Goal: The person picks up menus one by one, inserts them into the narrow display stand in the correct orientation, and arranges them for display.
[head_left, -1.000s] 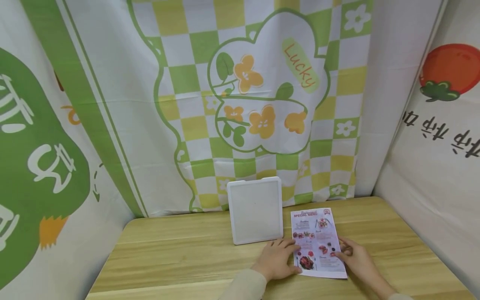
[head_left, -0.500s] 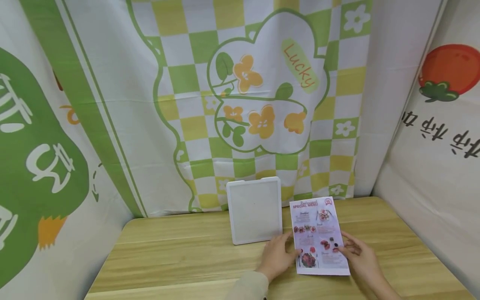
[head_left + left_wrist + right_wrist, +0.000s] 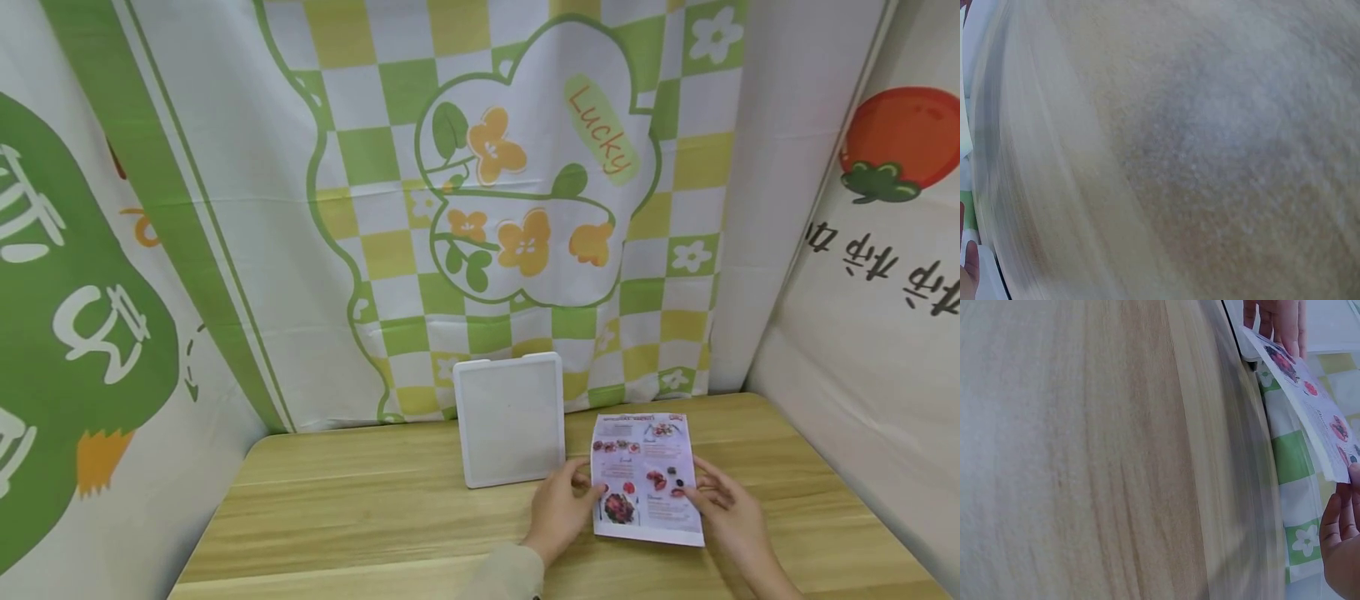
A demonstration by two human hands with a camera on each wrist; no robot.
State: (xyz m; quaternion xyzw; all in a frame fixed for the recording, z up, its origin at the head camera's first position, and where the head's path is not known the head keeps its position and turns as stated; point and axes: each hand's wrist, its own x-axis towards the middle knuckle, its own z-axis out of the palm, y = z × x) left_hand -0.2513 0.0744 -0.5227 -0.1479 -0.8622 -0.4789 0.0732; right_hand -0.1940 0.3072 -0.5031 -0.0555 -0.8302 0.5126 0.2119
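A printed paper menu [image 3: 660, 479], with food pictures and text on its face, is held between both hands in the head view. My left hand [image 3: 558, 507] pinches its left edge, thumb on the front and fingers behind. On the opposite edge my right hand [image 3: 731, 512] pinches it the same way. The sheet's top bends back, away from me. In the right wrist view the menu [image 3: 1310, 394] appears raised off the wooden table, with fingers [image 3: 1332, 519] of the right hand behind it. Only a sliver of the left hand [image 3: 969, 275] shows in the left wrist view.
A white framed board [image 3: 510, 421] stands upright near the back of the wooden table [image 3: 360, 508], just left of the menu. Behind it hangs a green and yellow checked cloth [image 3: 408, 283]. Printed fabric walls [image 3: 862, 333] enclose the sides.
The menu has come up off the table and shifted slightly right; its top now curls back. My left hand went from resting flat at its edge to pinching it.
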